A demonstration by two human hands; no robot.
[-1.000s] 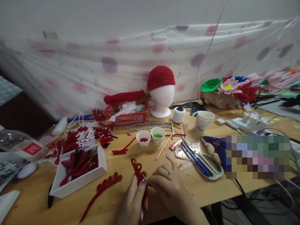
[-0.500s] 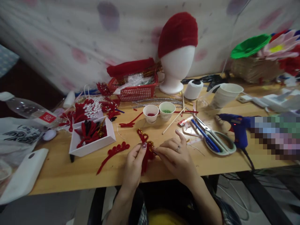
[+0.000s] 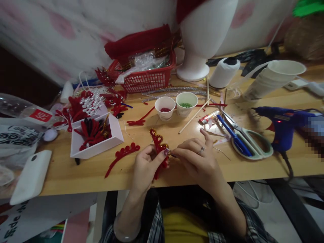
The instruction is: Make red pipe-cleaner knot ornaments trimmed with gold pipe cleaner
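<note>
Your wooden table (image 3: pixel 88 179) carries a white head form (image 3: pixel 202 30) far off, a red basket (image 3: pixel 146 81) left of it. Your left hand (image 3: pixel 145 165) pinches the red-and-gold ornament (image 3: pixel 157 143) near the front edge; your right hand (image 3: pixel 199 158), fingertips narrowed, meets its right side, gripping what I cannot tell. Paper cups (image 3: pixel 164 116) stand beyond.

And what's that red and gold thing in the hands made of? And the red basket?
The red and gold thing looks like pipe cleaner: fuzzy, matte red with glittery, perhaps tinsel, gold trim. The red basket is probably plastic: slightly shiny, with regular rows of holes.
</note>
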